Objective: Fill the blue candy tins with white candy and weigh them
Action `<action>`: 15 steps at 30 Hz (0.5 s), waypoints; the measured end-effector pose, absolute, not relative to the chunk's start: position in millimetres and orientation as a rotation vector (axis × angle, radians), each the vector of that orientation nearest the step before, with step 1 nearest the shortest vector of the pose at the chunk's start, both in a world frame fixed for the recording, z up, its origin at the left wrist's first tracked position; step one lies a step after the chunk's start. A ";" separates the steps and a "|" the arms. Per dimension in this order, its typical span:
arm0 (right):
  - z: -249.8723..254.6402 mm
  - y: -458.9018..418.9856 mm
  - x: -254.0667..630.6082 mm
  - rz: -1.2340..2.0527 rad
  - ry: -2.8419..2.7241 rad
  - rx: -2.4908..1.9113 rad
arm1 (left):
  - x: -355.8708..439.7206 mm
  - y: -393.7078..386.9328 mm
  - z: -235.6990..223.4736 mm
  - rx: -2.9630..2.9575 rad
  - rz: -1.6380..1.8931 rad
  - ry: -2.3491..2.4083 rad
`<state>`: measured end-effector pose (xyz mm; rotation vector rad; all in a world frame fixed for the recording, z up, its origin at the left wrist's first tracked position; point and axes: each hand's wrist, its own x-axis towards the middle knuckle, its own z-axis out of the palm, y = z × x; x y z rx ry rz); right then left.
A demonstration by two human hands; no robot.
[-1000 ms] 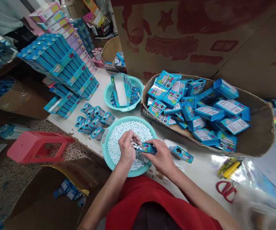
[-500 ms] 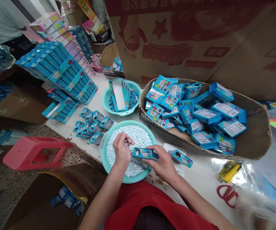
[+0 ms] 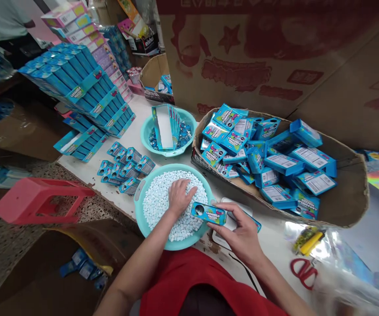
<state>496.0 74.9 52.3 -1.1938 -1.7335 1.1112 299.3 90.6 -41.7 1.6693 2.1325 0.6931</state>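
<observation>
My left hand [image 3: 179,196] rests on the small white candies [image 3: 158,202] that fill a turquoise basin [image 3: 139,219]. Its thumb stands apart from the fingers, and nothing shows in its grip. Over the basin's right rim, my right hand [image 3: 240,230] holds a small blue candy box [image 3: 209,213] between thumb and fingers. A round dark opening shows at the box's left end. Behind that hand lies another blue box [image 3: 257,224], mostly hidden, by a flat white device [image 3: 220,239]. Several small blue boxes [image 3: 129,169] stand grouped left of the basin.
A cut-down carton [image 3: 347,215] full of blue boxes stands at right. Behind the basin, a second turquoise bowl [image 3: 145,142] holds wrapped pieces and folded card. Stacked blue display boxes [image 3: 87,94] rise at left. Red scissors [image 3: 304,272] lie right; a red stool [image 3: 28,199] stands left.
My left hand has gone from raised beside the box, fingers curled, down onto the candies with fingers extended. The box in my right hand has shifted slightly right and turned its printed face up.
</observation>
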 end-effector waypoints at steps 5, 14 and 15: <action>47.1 75.5 488.7 1.079 -1.765 -1.197 | 300.2 68.0 -40.2 1.781 0.466 2.159; 40.5 74.2 484.5 1.008 -1.874 -1.244 | 285.6 69.3 -15.3 0.465 1.416 1.771; 39.5 73.9 481.0 0.993 -1.902 -1.227 | 286.8 69.6 -5.0 0.330 1.453 1.658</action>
